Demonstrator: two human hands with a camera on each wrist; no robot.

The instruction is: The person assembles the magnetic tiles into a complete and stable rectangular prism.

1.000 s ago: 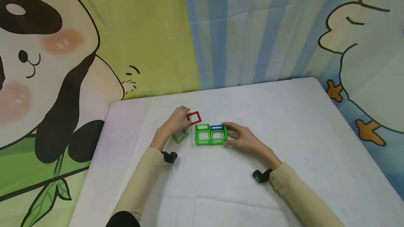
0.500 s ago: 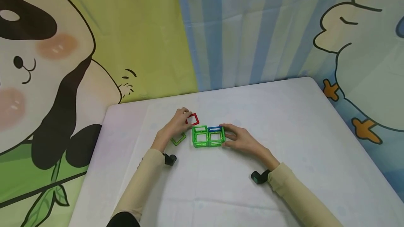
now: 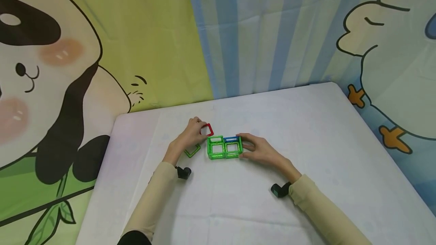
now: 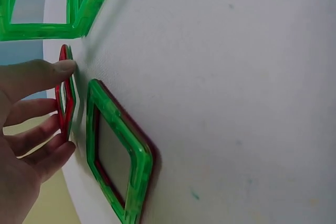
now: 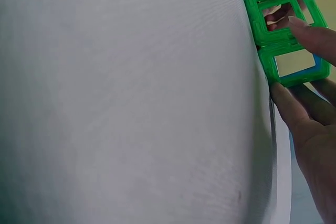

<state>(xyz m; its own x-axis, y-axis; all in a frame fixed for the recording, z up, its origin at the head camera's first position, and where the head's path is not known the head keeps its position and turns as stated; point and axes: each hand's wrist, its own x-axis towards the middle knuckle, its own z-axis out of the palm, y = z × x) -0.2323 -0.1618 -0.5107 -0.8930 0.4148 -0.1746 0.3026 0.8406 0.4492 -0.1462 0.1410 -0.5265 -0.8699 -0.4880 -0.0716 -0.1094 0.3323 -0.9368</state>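
My left hand [image 3: 190, 134] pinches a red square magnetic tile [image 3: 210, 129] upright between thumb and fingers. In the left wrist view, a green edge shows along the far side of this tile. Below that hand, a green magnetic tile [image 4: 140, 163] lies on the white table, with red showing under its rim. To the right stands a box-like structure of joined green magnetic tiles [image 3: 224, 150], with a blue tile [image 3: 231, 139] at its back right. My right hand [image 3: 263, 150] holds the structure's right end, thumb on one side and fingers on another.
The white cloth-covered table [image 3: 259, 203] reaches back to a printed curtain [image 3: 163, 41] with cartoon figures. A small black camera sits at each wrist, the left one [image 3: 184, 173] and the right one [image 3: 280, 190].
The whole scene has shifted slightly in the head view. My left hand has brought the red tile a little closer to the structure's back left corner. My right hand keeps its hold.
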